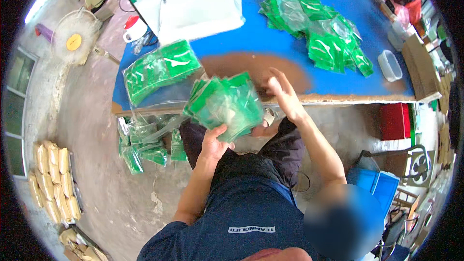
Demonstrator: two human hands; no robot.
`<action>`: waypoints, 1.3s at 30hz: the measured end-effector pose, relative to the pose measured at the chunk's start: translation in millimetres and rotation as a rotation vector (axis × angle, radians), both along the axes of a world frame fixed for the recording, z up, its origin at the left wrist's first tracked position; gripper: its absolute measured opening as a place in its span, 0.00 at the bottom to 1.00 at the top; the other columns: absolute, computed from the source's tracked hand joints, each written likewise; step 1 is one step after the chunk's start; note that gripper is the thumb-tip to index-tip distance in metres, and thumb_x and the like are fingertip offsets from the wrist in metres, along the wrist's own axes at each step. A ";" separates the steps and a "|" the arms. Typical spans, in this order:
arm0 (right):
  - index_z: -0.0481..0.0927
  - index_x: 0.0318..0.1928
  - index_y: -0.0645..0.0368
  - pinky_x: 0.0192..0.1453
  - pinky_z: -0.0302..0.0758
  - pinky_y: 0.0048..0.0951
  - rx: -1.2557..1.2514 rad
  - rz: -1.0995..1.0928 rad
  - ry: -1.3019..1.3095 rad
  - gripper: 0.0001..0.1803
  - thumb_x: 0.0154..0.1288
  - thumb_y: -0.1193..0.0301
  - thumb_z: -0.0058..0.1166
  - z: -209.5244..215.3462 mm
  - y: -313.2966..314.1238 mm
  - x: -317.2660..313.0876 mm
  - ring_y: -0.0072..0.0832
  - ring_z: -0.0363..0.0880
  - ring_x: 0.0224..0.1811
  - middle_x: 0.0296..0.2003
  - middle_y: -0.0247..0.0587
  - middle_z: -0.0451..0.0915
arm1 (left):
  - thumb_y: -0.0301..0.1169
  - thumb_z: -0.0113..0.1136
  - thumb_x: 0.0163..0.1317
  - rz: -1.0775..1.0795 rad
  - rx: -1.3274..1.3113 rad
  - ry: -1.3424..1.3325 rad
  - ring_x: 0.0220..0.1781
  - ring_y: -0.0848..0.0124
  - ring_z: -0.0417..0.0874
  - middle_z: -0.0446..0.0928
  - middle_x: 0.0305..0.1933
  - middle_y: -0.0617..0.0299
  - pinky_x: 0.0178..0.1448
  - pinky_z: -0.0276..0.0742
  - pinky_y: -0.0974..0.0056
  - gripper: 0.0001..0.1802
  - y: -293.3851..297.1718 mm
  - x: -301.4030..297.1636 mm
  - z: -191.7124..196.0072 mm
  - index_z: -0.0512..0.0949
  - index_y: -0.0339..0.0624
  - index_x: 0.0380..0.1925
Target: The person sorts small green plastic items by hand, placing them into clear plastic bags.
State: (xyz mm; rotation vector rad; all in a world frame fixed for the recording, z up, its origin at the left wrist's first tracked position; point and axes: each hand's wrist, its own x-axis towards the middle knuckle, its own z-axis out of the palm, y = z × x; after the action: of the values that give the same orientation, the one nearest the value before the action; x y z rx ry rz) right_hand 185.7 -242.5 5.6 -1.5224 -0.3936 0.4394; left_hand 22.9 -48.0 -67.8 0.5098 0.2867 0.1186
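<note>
Holding: left hand [212, 142] grips a fanned stack of green packets [224, 102] from below, over the table [251, 34] edge
Right hand [282, 94]: fingers spread, touching the stack's right side
Bag of packets [159, 70]: on the table, left
Loose pile [319, 26]: far right, well apart
</note>
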 end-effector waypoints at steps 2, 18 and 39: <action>0.36 0.76 0.62 0.73 0.61 0.41 0.012 0.253 0.093 0.62 0.57 0.57 0.71 22.0 -0.5 -8.4 0.45 0.65 0.69 0.66 0.65 0.64 | 0.25 0.64 0.57 -0.009 0.167 0.035 0.54 0.61 0.80 0.77 0.53 0.55 0.44 0.84 0.54 0.30 -2.5 10.7 33.4 0.69 0.38 0.61; 0.52 0.71 0.60 0.70 0.66 0.42 -0.140 0.096 -0.544 0.60 0.42 0.63 0.79 -4.4 27.6 37.1 0.49 0.67 0.67 0.63 0.58 0.67 | 0.19 0.75 0.46 -0.136 0.934 -0.373 0.73 0.62 0.64 0.61 0.72 0.55 0.74 0.63 0.55 0.65 41.0 129.1 67.6 0.40 0.52 0.77; 0.54 0.67 0.57 0.64 0.70 0.48 -0.293 0.135 -0.519 0.56 0.42 0.62 0.78 8.0 35.3 39.3 0.56 0.73 0.62 0.57 0.59 0.74 | 0.20 0.77 0.45 -0.174 0.929 -0.323 0.73 0.65 0.62 0.60 0.72 0.57 0.72 0.66 0.58 0.67 39.1 138.8 60.6 0.38 0.51 0.77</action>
State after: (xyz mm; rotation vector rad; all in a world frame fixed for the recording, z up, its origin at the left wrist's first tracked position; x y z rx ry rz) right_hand 224.9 -207.2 13.7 -1.9010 -0.8700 0.2042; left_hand 161.7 -8.9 -7.2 1.4157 -0.1547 0.1601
